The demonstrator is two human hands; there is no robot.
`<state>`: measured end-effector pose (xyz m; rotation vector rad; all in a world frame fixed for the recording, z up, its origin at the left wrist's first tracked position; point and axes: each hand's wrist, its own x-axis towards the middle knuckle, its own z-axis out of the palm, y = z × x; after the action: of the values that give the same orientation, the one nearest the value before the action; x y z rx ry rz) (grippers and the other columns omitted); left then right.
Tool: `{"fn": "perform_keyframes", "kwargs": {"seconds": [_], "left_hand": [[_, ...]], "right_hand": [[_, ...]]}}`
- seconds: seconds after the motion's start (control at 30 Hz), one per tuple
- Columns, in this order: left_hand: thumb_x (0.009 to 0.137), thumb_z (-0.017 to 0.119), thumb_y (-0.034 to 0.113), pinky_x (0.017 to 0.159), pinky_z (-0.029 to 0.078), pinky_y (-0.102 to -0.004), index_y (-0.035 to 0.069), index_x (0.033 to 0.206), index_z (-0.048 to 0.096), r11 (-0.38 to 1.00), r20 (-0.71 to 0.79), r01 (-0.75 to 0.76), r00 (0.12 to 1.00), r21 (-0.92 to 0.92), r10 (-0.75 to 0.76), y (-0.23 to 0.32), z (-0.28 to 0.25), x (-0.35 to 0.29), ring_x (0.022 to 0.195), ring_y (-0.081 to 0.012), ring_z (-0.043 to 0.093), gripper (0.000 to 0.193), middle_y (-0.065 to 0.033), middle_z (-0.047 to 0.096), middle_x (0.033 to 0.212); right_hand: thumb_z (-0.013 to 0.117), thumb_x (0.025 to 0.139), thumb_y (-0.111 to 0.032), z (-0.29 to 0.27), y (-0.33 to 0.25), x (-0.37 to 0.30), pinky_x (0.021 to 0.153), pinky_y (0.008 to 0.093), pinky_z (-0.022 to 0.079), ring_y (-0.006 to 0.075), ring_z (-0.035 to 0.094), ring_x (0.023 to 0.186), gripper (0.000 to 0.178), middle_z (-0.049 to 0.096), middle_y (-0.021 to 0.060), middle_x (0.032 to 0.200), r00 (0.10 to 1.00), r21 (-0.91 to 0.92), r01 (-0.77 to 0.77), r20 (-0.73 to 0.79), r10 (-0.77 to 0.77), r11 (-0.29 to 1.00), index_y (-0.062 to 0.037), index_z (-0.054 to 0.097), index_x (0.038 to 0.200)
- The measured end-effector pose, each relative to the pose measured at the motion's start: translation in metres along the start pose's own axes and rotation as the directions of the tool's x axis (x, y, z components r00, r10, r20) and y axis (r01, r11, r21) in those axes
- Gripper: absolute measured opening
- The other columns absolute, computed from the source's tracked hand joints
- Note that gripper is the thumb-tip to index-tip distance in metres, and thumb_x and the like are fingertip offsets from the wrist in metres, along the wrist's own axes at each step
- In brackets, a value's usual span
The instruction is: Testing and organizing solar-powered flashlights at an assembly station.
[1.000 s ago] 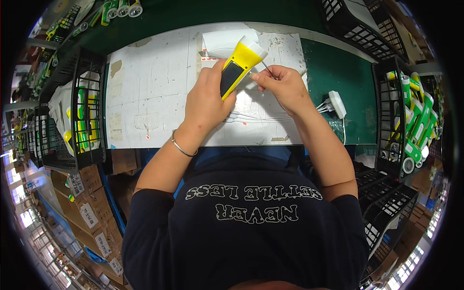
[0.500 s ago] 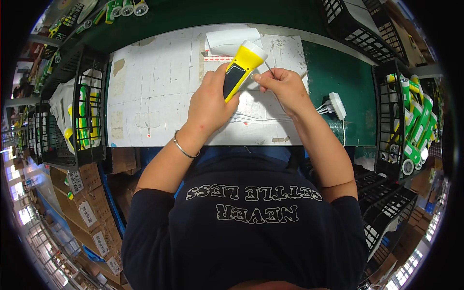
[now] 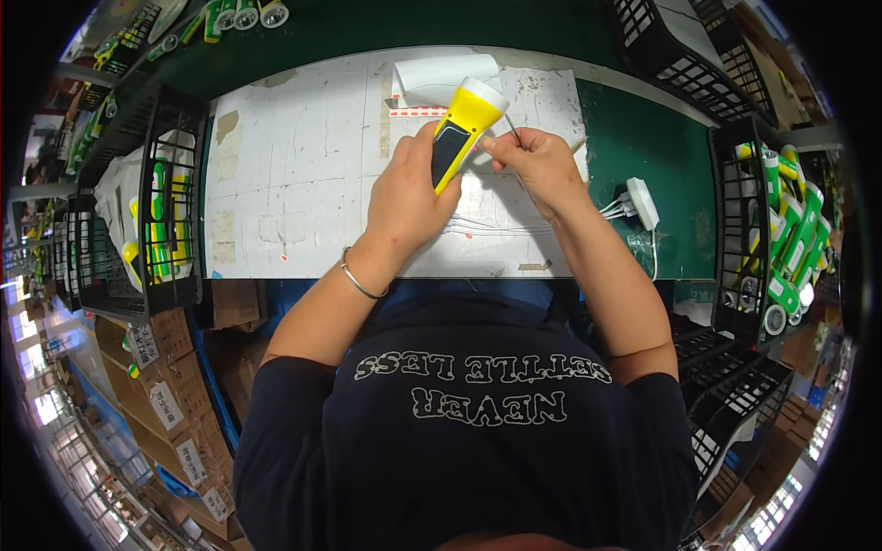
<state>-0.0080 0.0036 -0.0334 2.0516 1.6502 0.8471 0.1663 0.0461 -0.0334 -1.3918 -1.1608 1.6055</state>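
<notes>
A yellow flashlight (image 3: 467, 112) with a white head and a black panel on its body is tilted up over the work surface, its head pointing away and to the right. My left hand (image 3: 404, 191) is closed around its lower body. Close to the flashlight's right side, my right hand (image 3: 542, 167) is closed in a pinch, thumb and forefinger together. A thin grey cord (image 3: 514, 131) passes by these fingers; its end is hidden. Several white cables (image 3: 514, 226) lie on the white board below, leading to a white charging block (image 3: 641, 204) on the right.
The marked white board (image 3: 303, 184) covers much of the green table (image 3: 675, 138). A rolled white sheet (image 3: 441, 78) lies beyond the flashlight. Black crates (image 3: 147, 285) (image 3: 735, 156) with green and yellow flashlights stand on both sides. More flashlights (image 3: 244, 16) lie at the far left.
My left hand and the flashlight have shifted slightly to the right. The right hand keeps its pinch in nearly the same place.
</notes>
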Motion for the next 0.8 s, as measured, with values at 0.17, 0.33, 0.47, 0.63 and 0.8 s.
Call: {"fn": "perform_keyframes", "kwargs": {"seconds": [0.17,0.33,0.47,0.63,0.8], "left_hand": [[0.074,0.064,0.014,0.069,0.049,-0.0407,0.005,0.127,0.037,0.998,0.051,-0.006,0.999,-0.058,0.009,-0.01,-0.001,0.004,0.082,-0.0358,0.057,0.06,-0.017,0.051,0.098],[0.077,0.068,0.016,0.094,0.037,-0.035,-0.002,0.127,0.037,0.985,-0.56,-0.13,0.811,0.113,0.172,-0.064,-0.058,0.021,0.103,-0.028,0.049,0.062,-0.0185,0.05,0.112],[0.077,0.071,0.023,0.074,0.044,-0.0289,0.0,0.112,0.047,0.862,-0.681,0.056,0.588,-0.504,-0.436,-0.124,-0.201,0.01,0.083,-0.018,0.054,0.048,-0.0082,0.056,0.094],[0.077,0.068,0.031,0.075,0.044,-0.0322,-0.001,0.117,0.05,0.81,-0.565,0.563,0.727,0.167,-0.389,-0.254,-0.337,-0.043,0.086,-0.0218,0.057,0.054,-0.0118,0.06,0.099],[0.082,0.055,0.03,0.086,0.043,-0.0361,0.008,0.13,0.044,0.452,-0.095,0.885,0.462,0.111,-0.882,-0.29,-0.333,-0.042,0.1,-0.0301,0.056,0.054,-0.0153,0.058,0.114]], "right_hand": [[0.071,0.077,-0.019,0.003,0.0,-0.006,0.056,0.0173,0.036,0.005,0.047,0.061,0.021,0.057,0.001,0.067,1.0,-0.02,0.021,0.001,-0.021,1.0,-0.0014,0.06,0.078],[0.068,0.079,-0.019,-0.001,-0.003,-0.029,0.055,0.0172,0.035,0.0031,0.045,0.06,0.02,0.056,-0.0014,0.065,0.987,-0.253,0.159,0.049,-0.152,0.954,-0.0018,0.059,0.074],[0.066,0.081,-0.019,-0.017,0.014,-0.029,0.056,0.0184,0.038,0.0029,0.045,0.062,0.02,0.053,-0.0037,0.067,0.983,-0.184,0.181,-0.009,-0.186,0.966,0.0009,0.06,0.081],[0.062,0.086,-0.022,-0.018,0.031,-0.017,0.068,0.0181,0.043,0.0048,0.053,0.075,0.027,0.061,0.0019,0.086,0.973,-0.101,0.227,-0.009,-0.229,0.969,0.0024,0.06,0.098],[0.062,0.084,-0.022,-0.02,0.038,-0.013,0.066,0.0203,0.044,0.0063,0.054,0.072,0.026,0.062,0.0032,0.084,0.956,-0.314,0.255,-0.057,-0.287,0.914,-0.0004,0.06,0.098]]}}
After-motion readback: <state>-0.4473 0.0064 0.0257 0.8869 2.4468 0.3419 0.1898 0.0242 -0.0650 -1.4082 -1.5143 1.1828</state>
